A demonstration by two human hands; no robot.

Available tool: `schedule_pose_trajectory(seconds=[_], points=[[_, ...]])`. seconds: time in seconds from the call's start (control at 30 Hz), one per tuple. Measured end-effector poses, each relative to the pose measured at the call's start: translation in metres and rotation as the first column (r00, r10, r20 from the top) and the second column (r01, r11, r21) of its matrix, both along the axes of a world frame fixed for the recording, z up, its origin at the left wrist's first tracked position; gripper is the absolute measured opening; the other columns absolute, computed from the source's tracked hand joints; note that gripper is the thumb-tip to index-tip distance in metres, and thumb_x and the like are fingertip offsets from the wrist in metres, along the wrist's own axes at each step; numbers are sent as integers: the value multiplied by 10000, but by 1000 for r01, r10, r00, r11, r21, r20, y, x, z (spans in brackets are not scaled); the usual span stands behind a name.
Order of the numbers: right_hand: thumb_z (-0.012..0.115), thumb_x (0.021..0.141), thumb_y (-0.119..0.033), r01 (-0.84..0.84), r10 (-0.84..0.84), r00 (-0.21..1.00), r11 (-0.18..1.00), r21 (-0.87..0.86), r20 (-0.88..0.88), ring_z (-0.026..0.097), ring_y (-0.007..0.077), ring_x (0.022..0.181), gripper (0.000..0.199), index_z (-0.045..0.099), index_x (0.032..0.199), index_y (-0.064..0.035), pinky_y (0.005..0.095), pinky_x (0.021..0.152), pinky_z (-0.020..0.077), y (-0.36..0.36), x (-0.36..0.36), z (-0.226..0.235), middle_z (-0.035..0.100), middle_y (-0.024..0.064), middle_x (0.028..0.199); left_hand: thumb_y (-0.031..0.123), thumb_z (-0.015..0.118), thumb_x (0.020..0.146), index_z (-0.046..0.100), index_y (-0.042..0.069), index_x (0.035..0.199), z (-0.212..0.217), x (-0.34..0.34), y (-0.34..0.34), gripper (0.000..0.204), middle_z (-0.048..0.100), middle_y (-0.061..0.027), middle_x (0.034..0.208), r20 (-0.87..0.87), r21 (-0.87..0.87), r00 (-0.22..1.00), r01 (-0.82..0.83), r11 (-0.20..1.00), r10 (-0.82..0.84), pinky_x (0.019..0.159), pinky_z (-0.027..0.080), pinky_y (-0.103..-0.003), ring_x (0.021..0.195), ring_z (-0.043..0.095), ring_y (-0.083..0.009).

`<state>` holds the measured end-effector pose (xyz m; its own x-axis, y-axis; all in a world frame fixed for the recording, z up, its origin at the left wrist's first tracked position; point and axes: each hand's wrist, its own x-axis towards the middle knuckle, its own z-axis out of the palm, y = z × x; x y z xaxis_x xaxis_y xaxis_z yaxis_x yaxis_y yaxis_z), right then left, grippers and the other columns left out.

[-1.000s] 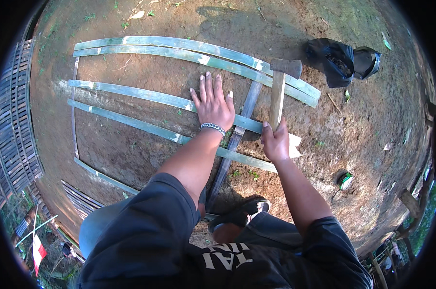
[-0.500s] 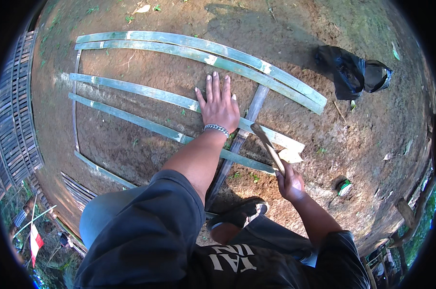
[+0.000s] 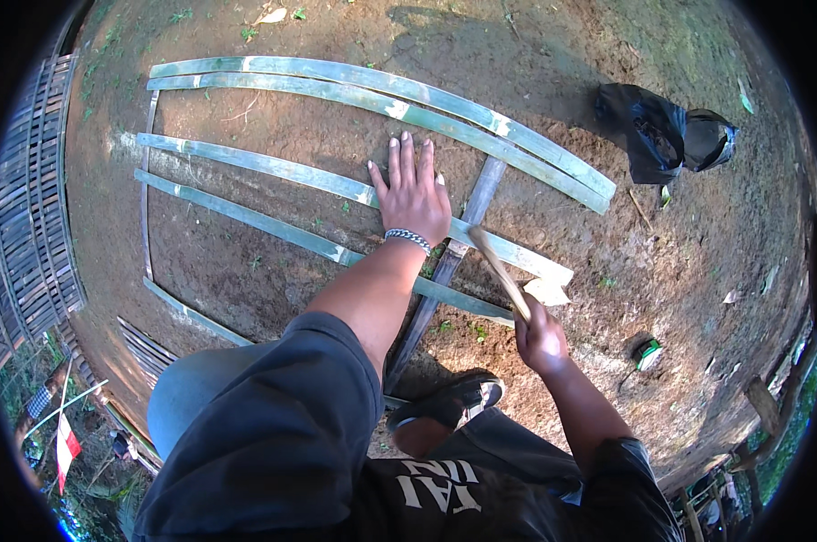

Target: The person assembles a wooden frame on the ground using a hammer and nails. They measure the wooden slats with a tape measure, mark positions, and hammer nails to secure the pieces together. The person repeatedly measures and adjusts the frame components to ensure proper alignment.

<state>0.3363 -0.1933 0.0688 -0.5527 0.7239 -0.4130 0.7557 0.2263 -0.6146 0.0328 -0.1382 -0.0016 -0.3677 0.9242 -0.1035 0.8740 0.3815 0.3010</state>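
Pressing left hand (image 3: pixel 415 194) flat, fingers spread, on bamboo slat (image 3: pixel 273 165); right hand (image 3: pixel 541 336) clenching wooden handle (image 3: pixel 499 271). Best keeping fingers away from strike point.

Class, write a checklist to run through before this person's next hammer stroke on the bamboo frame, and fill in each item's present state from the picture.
1. Left hand flat on the slat, holding it: ok.
2. Right hand closed round the hammer handle: ok.
3. Hammer head in sight: cannot tell, only the handle shows.
4. Left fingers away from the crosspiece joint: not ok, they lie right beside it.
5. Nail in place: cannot tell.
6. Foot in sandal away from the slats: ok.
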Motion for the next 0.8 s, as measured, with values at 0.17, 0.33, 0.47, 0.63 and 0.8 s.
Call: schedule_pose_trajectory(seconds=[0.17, 0.33, 0.47, 0.63, 0.8], points=[[648, 950, -69, 47, -35, 992, 994, 94, -122, 724, 471, 878, 425, 519, 1350, -3, 528, 765, 606, 4, -2, 2, 715, 278, 1071, 227, 539, 949, 336, 53, 1603, -1, 0, 4, 706, 227, -233, 1696, -14, 24, 1000, 9, 1000, -9, 1244, 68, -685, 1595, 154, -403], [642, 973, -124, -17, 47, 984, 985, -174, 172, 724, 478, 833, 367, 549, 1311, -17, 536, 761, 606, 3, -3, 0, 717, 283, 1057, 270, 533, 976, 358, 80, 1605, -1, 0, -1, 680, 215, -215, 1708, -3, -27, 1000, -10, 1000, 10, 1250, 61, -678, 1602, 143, -379], [639, 974, -124, 14, -14, 1000, 998, -58, -9, 721, 487, 833, 403, 518, 1344, -19, 536, 714, 601, 1, 10, 1, 705, 295, 986, 270, 535, 973, 360, 80, 1604, -2, -2, 3, 682, 215, -214, 1709, -7, -10, 1000, -8, 1000, 8, 1248, 55, -684, 1601, 143, -382], [655, 959, -104, -12, 13, 1000, 1000, -21, 15, 733, 421, 767, 375, 520, 1298, -15, 480, 685, 605, -7, 16, -9, 710, 256, 943, 235, 556, 943, 342, 60, 1600, -2, 1, 0, 712, 225, -222, 1698, -1, -2, 1000, -3, 1000, 2, 1249, 65, -680, 1596, 151, -393], [660, 966, -126, 48, -46, 996, 999, 20, -79, 731, 453, 795, 342, 544, 1271, -22, 518, 703, 600, -2, 16, 0, 722, 253, 929, 224, 551, 943, 350, 58, 1595, -2, -1, 0, 702, 229, -224, 1697, -11, 5, 1000, -7, 1000, 7, 1249, 65, -678, 1597, 152, -393]])
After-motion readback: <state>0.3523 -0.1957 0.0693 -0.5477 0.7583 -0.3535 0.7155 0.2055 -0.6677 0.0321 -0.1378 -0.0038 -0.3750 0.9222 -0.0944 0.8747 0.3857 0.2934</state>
